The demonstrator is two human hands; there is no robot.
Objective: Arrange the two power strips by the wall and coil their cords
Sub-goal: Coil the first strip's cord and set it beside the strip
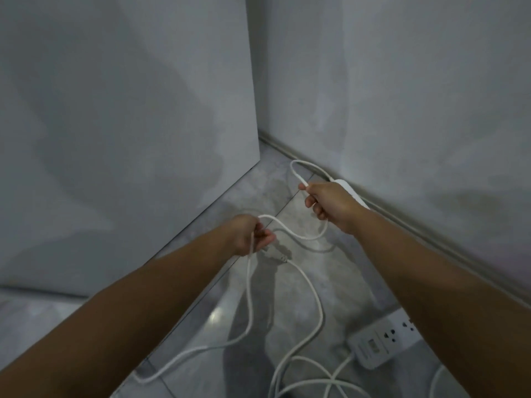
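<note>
One white power strip (352,192) lies along the base of the right wall, mostly hidden behind my right hand (330,205). My right hand grips its white cord (298,175), which loops back toward the strip. My left hand (250,235) holds another stretch of white cord, with a plug (275,255) hanging just beyond its fingers. A slack length of cord (304,237) sags between the two hands. The second power strip (382,338), white with several sockets, lies on the floor at lower right, partly under my right forearm. Its cord (301,366) lies tangled in loose loops at the bottom.
The floor (287,202) is glossy grey tile in a narrow corner. A tall white panel (129,139) stands on the left and a white wall (402,96) with a skirting strip (431,234) runs along the right.
</note>
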